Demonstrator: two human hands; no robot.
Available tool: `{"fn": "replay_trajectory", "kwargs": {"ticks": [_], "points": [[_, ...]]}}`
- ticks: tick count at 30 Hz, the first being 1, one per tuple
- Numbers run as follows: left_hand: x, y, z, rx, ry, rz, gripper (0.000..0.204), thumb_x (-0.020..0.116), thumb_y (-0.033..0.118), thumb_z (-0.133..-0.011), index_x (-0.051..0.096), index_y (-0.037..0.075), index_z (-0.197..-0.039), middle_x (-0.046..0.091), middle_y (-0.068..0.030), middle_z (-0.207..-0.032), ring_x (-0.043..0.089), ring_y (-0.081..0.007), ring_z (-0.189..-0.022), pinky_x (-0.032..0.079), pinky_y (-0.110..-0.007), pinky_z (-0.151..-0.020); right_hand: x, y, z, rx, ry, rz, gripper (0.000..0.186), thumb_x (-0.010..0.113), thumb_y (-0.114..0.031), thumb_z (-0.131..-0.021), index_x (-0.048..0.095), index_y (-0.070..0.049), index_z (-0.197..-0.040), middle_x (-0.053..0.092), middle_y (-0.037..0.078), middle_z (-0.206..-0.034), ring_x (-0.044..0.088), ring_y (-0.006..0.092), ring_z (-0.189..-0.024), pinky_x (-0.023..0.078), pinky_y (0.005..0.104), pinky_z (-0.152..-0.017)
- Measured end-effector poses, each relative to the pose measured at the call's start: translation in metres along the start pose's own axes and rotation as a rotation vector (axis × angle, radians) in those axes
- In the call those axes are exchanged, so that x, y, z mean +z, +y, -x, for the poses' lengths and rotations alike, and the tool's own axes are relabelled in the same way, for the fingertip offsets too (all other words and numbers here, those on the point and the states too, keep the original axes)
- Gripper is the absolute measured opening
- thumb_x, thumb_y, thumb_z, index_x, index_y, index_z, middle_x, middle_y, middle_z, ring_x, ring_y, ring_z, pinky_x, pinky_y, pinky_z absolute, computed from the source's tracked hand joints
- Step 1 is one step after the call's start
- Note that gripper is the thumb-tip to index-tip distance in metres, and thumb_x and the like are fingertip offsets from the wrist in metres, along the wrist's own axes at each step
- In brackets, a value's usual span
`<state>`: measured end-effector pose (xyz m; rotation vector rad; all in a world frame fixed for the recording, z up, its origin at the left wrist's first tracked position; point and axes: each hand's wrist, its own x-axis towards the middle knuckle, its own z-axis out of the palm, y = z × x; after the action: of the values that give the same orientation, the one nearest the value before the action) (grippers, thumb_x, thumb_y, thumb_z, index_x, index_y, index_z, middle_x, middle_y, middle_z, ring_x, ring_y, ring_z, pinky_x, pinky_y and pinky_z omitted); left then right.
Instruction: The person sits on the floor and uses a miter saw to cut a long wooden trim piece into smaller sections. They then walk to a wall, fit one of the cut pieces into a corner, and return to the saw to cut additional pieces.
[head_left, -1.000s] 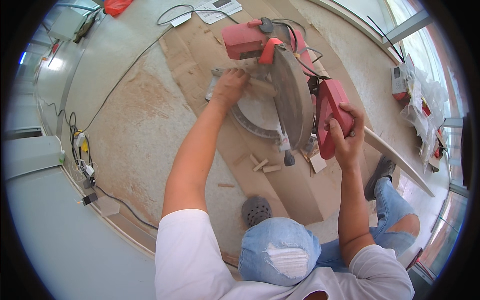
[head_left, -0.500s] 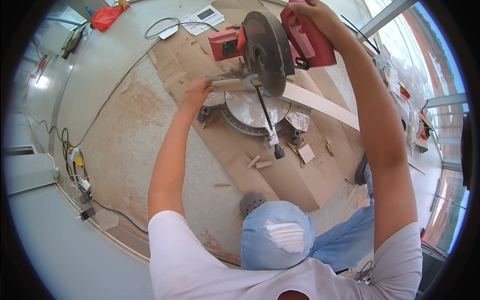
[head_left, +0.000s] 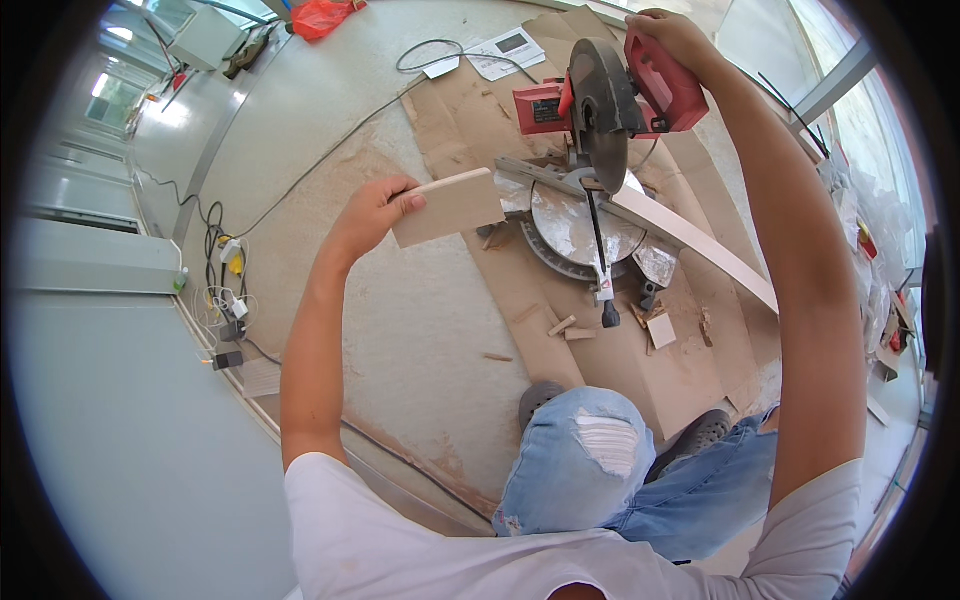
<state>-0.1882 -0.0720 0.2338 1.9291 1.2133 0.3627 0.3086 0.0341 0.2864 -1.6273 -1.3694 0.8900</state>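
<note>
My left hand [head_left: 378,212] grips a short, flat piece of wooden board [head_left: 450,208] by its left end, held up off the saw. To its right stands a red miter saw [head_left: 604,110] with a dark blade guard and a round metal turntable [head_left: 570,228]. My right hand [head_left: 676,38] is wrapped round the saw's red handle [head_left: 672,85], with the saw head raised. A long pale board [head_left: 700,250] lies across the saw base and runs off to the lower right, partly behind my right forearm.
Brown cardboard [head_left: 640,380] lies under the saw, with wood offcuts [head_left: 660,330] scattered on it. A grey cable [head_left: 300,160] crosses the floor to tangled plugs and cords [head_left: 228,260] at the left. A red plastic bag [head_left: 322,18] sits at the far left; clear plastic wrapping [head_left: 868,215] lies at the right.
My left hand has lifted the short board piece off the saw and moved it left, apart from the long board. My right hand stays on the saw handle. The whole view has shifted.
</note>
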Motion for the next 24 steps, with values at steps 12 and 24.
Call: {"fn": "replay_trajectory", "kwargs": {"ticks": [12,24], "points": [[-0.016,0.152,0.036,-0.125,0.044,-0.202,0.034,0.071,0.032,-0.094,0.071,0.001,-0.108,0.069,-0.0034,-0.092,0.059,-0.0131,-0.089,0.047,-0.029,-0.083,-0.006,-0.01,-0.01,-0.126,0.035,0.601,0.053,0.063,-0.051,-0.092,0.075,-0.004,-0.112,0.073,0.021,-0.117,0.069,0.0378,-0.11,0.053,0.0453,-0.095],[0.106,0.028,-0.031,-0.076,-0.007,-0.468,0.028,0.072,0.01,-0.087,0.066,0.003,-0.113,0.071,-0.0195,-0.099,0.067,-0.0376,-0.093,0.051,-0.043,-0.082,-0.009,0.032,-0.053,-0.294,0.012,0.483,0.063,0.06,-0.055,-0.095,0.074,0.005,-0.107,0.072,0.029,-0.106,0.07,0.039,-0.107,0.052,0.0457,-0.094]]}}
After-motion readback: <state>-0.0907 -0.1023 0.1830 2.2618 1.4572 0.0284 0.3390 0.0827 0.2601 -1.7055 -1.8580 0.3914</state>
